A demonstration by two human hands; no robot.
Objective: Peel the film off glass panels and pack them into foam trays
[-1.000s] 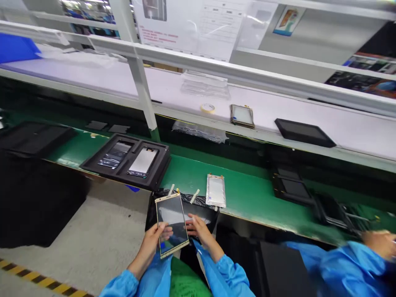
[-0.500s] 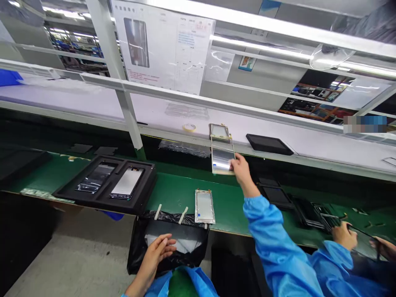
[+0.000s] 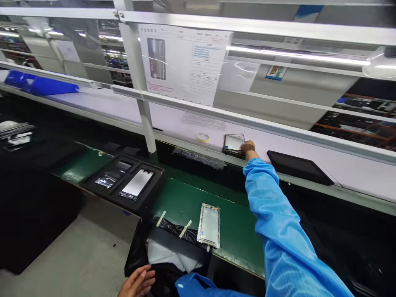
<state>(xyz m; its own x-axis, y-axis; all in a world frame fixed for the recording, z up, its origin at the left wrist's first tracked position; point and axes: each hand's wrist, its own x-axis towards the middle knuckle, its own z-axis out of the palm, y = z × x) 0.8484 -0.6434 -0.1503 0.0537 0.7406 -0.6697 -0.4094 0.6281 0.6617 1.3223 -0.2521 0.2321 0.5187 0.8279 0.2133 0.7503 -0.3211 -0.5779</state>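
My right hand (image 3: 248, 147) reaches far forward in a blue sleeve to the white shelf (image 3: 173, 119). Its fingers are curled on the right edge of a gold-framed screen panel (image 3: 232, 143), which lies on top of a small stack there. My left hand (image 3: 137, 282) is low at the bottom edge, fingers apart and holding nothing, beside a black plastic bag (image 3: 161, 251) hanging at the bench front. Another screen panel (image 3: 209, 225) lies flat on the green conveyor belt (image 3: 179, 198) just past the bag.
A black tray (image 3: 126, 181) holding two panels sits on the belt at left. On the shelf are a tape roll (image 3: 202, 137) and a flat black tray (image 3: 298, 167). A white post (image 3: 144, 107) rises between them, with an instruction sheet (image 3: 185, 62) hung above.
My right hand carried the panel from my lap up over the belt and onto the stack on the shelf. My left hand let go of it and dropped beside the bag.
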